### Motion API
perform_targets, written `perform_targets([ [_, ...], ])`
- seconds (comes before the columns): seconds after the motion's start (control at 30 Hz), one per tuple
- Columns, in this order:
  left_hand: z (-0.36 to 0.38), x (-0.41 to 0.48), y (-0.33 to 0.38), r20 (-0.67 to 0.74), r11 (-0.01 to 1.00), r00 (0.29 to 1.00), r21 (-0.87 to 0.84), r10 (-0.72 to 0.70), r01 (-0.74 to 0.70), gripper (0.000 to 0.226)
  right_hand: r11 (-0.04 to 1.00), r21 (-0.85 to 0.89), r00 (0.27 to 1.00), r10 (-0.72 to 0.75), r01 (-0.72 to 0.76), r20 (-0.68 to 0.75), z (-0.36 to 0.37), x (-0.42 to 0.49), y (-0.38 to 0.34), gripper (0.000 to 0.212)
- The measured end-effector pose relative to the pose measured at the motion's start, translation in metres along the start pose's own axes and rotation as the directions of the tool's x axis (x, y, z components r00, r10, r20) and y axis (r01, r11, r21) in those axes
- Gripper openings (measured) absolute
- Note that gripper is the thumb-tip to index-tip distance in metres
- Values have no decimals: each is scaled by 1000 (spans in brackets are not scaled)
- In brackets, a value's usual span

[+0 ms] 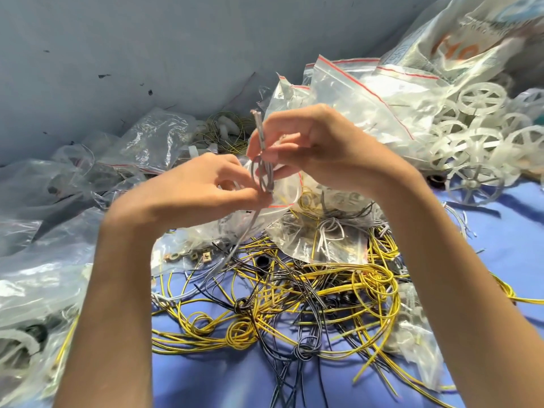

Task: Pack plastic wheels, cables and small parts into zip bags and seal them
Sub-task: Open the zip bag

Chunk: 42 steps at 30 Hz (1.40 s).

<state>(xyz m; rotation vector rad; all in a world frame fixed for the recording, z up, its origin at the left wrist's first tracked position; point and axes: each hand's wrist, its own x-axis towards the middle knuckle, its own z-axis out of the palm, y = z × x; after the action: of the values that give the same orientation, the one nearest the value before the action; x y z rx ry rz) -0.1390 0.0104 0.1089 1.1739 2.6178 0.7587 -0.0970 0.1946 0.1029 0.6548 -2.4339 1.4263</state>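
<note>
Both hands are raised over the blue surface, working one bundle of thin grey cables (263, 160). My right hand (306, 142) pinches the upper part, whose cut ends stick up past the fingers. My left hand (203, 187) grips the bundle lower down, where it loops; loose tails trail down to the surface. A tangle of yellow and dark cables (309, 301) lies below the hands. White spoked plastic wheels (477, 134) are heaped at the right. Clear zip bags with red strips (362, 92) stand behind my right hand.
Filled clear bags (44, 278) crowd the left side and the far edge by the grey wall (147, 48). Small metal parts (191, 256) lie under the left wrist. A large printed sack (471, 30) rises at top right. Bare blue surface (220, 384) shows at the bottom.
</note>
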Motion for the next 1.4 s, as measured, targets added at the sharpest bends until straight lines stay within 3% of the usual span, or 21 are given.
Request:
perform_targets([
  [0.17, 3, 3, -1, -45, 999, 998, 35, 34, -33, 20, 998, 47, 999, -43, 44, -31, 4, 2, -2, 24],
  [0.4, 4, 5, -6, -114, 999, 993, 39, 4, 0, 28, 999, 35, 998, -24, 23, 52, 10, 0, -4, 15],
  [0.47, 5, 7, -7, -186, 1000, 982, 17, -1, 4, 16, 999, 49, 998, -11, 8, 65, 10, -1, -3, 18],
  [0.63, 9, 11, -7, -372, 998, 928, -63, -27, 3, 19, 1000, 21, 987, 18, -22, 162, 9, -3, -7, 28],
  [0.73, 8, 12, -6, -363, 1000, 932, -17, -21, 16, 14, 999, 29, 985, 9, -14, 173, 11, -3, -6, 31],
  [0.83, 6, 13, -7, -338, 999, 940, 26, -36, 47, 29, 998, 44, 989, 34, -41, 143, 11, -3, -7, 29],
  [0.93, 6, 12, -7, -374, 999, 926, 0, -47, 51, 26, 996, 32, 989, 74, -79, 125, 11, -4, -7, 33],
  [1.03, 6, 12, -10, -377, 998, 925, 10, -48, 56, 24, 993, 2, 986, 114, -115, 120, 8, -4, -5, 36],
  [1.2, 5, 12, -13, -334, 999, 942, 14, -39, 47, 13, 989, -64, 978, 144, -136, 151, 2, -4, 3, 14],
  [1.4, 2, 12, -19, -338, 998, 941, -66, -10, -13, 21, 962, -209, 972, 201, -173, 122, -3, -3, 10, 26],
])
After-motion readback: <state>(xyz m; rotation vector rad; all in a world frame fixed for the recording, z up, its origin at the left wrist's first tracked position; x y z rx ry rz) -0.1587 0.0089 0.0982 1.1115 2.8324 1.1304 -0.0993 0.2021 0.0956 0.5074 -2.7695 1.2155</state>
